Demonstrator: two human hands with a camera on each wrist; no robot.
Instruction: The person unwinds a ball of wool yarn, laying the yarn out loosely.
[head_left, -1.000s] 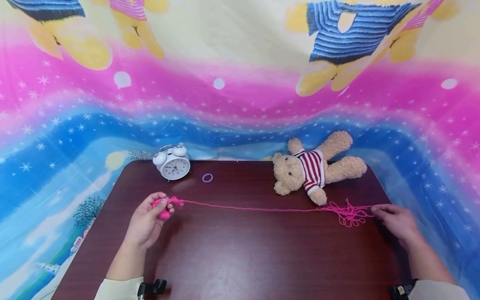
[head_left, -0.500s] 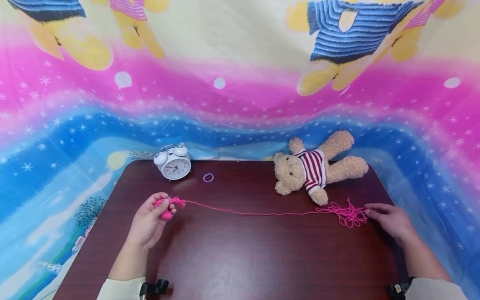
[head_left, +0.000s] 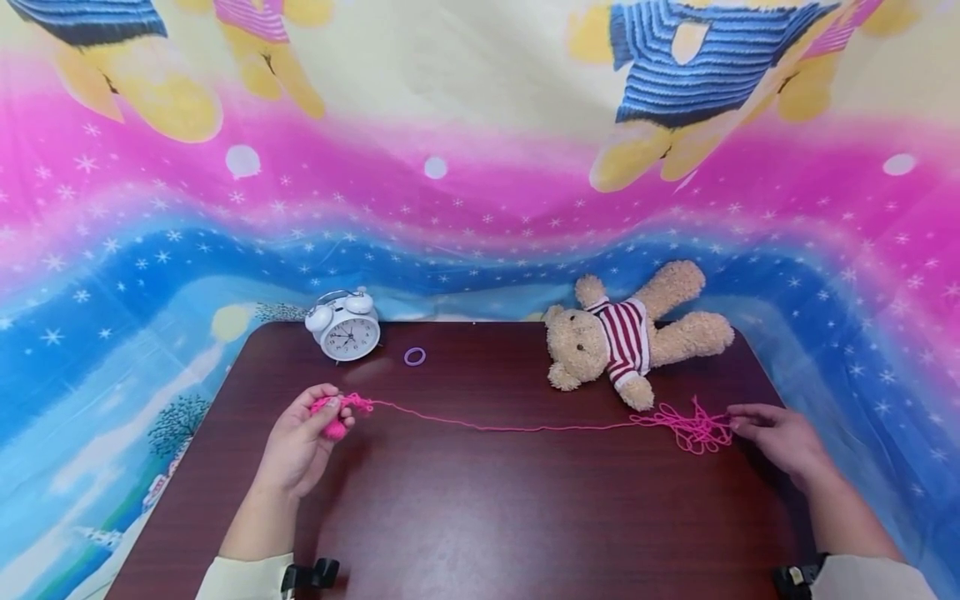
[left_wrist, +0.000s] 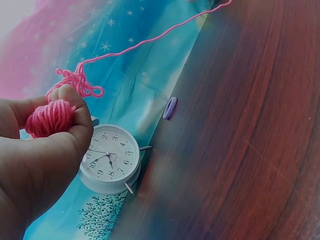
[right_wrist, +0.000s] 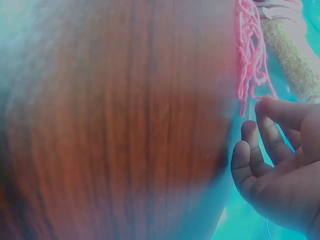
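Note:
My left hand (head_left: 296,442) grips a small wound bundle of pink yarn (left_wrist: 50,119), with a few loose loops sticking out past the thumb. From it a single strand (head_left: 480,428) runs slackly across to the right. It leads into a loose tangle of pink yarn (head_left: 697,429) beside the teddy bear's paw. At the tangle's right edge my right hand (head_left: 783,437) pinches a bit of the yarn between thumb and forefinger. The right wrist view shows the other fingers of that hand loosely curled and holding nothing.
A white twin-bell alarm clock (head_left: 348,329) stands at the back left of the dark wooden table (head_left: 510,500). Right of it lies a purple ring (head_left: 415,357). A teddy bear (head_left: 626,337) in a striped shirt lies on its back at the back right. A printed cloth (head_left: 480,200) hangs behind.
My right hand has moved a little left, toward the tangle. The strand between the hands has gone from nearly straight to sagging. My left hand has shifted slightly right.

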